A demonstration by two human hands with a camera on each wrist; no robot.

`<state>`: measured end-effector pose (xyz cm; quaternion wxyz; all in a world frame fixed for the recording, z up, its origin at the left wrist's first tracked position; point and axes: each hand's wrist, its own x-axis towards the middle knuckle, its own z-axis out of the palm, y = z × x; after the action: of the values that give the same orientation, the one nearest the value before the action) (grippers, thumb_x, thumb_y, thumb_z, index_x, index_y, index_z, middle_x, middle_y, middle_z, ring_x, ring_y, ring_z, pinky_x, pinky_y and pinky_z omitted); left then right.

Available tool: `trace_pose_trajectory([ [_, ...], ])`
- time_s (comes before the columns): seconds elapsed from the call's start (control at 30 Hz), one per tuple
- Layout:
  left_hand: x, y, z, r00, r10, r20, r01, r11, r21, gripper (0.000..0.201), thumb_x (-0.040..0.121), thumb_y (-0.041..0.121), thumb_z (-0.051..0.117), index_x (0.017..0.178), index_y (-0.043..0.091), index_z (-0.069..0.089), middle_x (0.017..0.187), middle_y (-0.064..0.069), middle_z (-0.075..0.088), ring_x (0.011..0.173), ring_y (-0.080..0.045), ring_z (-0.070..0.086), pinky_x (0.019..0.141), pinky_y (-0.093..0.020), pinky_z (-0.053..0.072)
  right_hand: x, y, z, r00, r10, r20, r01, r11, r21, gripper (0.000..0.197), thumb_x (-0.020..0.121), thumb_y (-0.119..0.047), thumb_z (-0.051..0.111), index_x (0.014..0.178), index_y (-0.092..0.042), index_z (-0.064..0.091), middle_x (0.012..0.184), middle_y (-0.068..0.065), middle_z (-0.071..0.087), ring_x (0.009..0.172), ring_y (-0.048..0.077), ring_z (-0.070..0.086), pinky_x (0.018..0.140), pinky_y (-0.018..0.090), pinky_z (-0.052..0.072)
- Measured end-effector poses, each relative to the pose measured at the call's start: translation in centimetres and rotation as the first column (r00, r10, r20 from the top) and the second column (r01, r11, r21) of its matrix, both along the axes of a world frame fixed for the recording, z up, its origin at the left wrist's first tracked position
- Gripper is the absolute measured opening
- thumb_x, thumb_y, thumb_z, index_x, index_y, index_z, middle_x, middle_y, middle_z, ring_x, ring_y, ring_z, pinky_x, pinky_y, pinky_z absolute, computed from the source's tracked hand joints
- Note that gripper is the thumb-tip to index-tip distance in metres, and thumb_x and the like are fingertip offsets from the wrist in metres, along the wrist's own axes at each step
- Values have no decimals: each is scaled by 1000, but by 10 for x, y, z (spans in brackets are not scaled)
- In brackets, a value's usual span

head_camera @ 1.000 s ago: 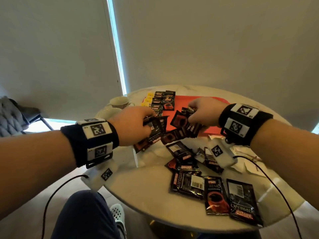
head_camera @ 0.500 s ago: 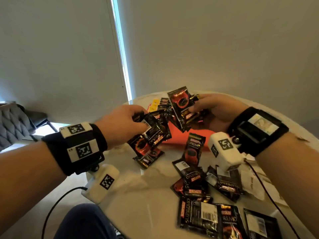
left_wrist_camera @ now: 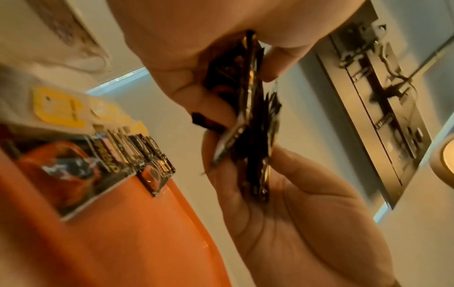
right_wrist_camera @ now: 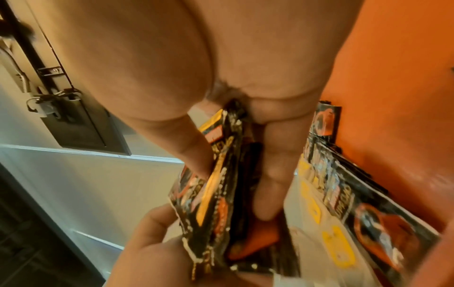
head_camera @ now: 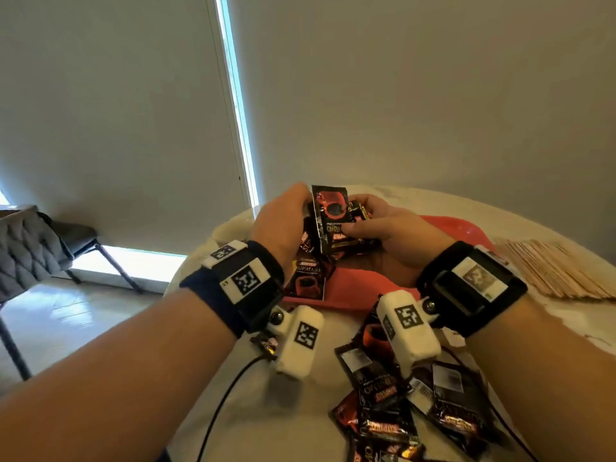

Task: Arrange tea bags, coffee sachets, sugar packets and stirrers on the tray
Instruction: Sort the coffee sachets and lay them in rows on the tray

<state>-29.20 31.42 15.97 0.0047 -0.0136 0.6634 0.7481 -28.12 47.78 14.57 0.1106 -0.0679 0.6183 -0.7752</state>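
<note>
Both hands hold one stack of black-and-red coffee sachets (head_camera: 333, 221) upright above the red tray (head_camera: 353, 288). My left hand (head_camera: 283, 221) grips the stack from the left, and my right hand (head_camera: 383, 228) pinches it from the right with the thumb on the front sachet. The left wrist view shows the stack (left_wrist_camera: 250, 124) edge-on between both hands. In the right wrist view the sachets (right_wrist_camera: 221, 174) sit between thumb and fingers. A row of coffee sachets (left_wrist_camera: 132, 151) and yellow-tagged tea bags (left_wrist_camera: 59, 108) lies on the tray (left_wrist_camera: 123, 233). One more sachet (head_camera: 305, 281) hangs below my left hand.
Loose coffee sachets (head_camera: 393, 405) lie scattered on the round white table (head_camera: 266, 411) near its front edge. A bundle of wooden stirrers (head_camera: 560, 271) lies at the right. A grey chair (head_camera: 30, 248) stands on the floor at the left. Cables trail from both wrist cameras.
Both hands have come together from holding separate bunches and now hold the sachets as one upright stack. The view has tilted further up towards the wall.
</note>
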Motion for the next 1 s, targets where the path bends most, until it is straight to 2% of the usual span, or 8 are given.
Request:
trace_pose_trajectory([
  [0.1,-13,4,-3,997,-72,28,67,985,157,34,96,39,54,99,10,71,86,-10,74,86,-34,72,79,-48,58,-11,1,5,998,-50,-36,50,999,-11,47,93,12,55,135,-9,49,125,26,65,95,37,72,75,48,63],
  [0.23,-31,5,-13,961,-275,-32,262,865,428,77,97,66,51,140,4,62,134,-26,67,122,-43,67,107,-61,50,-25,5,14,989,-139,-60,134,988,-76,45,93,11,58,131,-11,50,114,23,67,92,35,71,74,46,62],
  [0.37,-31,13,-23,906,-419,-65,376,722,581,75,96,52,60,149,-1,51,145,-30,56,135,-48,55,119,-64,35,-32,1,9,979,-200,-27,197,975,-100,44,92,10,60,130,-9,49,115,25,68,89,35,72,53,38,61],
  [0.5,-32,14,-32,898,-434,-70,401,742,538,66,86,18,62,150,3,51,137,-27,61,117,-44,62,99,-58,50,-32,3,1,982,-176,-66,178,983,37,34,90,9,63,120,-4,55,104,19,69,87,35,72,64,46,64],
  [0.63,-38,4,-40,873,-487,-16,432,758,489,69,82,14,50,151,11,52,137,-25,63,116,-47,65,88,-63,56,-35,6,-2,974,-131,-185,176,952,251,30,83,6,75,110,-6,68,100,13,75,86,27,75,73,42,63],
  [0.83,-41,-1,-47,919,-395,-17,359,815,455,39,97,-2,49,134,1,59,113,-23,73,88,-39,76,56,-40,61,-34,11,9,898,-198,-393,407,712,572,46,69,-39,91,107,-26,67,82,0,63,59,10,57,56,30,46],
  [0.9,-41,-3,-46,944,-329,-34,310,846,433,31,95,-2,58,125,-7,60,105,-23,72,83,-35,77,58,-38,61,-33,8,10,918,-211,-337,372,756,539,61,59,-47,91,102,-20,59,75,0,56,58,12,53,51,32,44],
  [1.0,-42,-3,-45,969,-240,-62,244,881,406,38,90,0,68,127,-7,60,103,-22,73,82,-32,77,59,-39,62,-31,5,10,965,-156,-209,235,865,442,49,58,-33,90,90,-15,57,72,4,58,59,13,59,49,28,49],
])
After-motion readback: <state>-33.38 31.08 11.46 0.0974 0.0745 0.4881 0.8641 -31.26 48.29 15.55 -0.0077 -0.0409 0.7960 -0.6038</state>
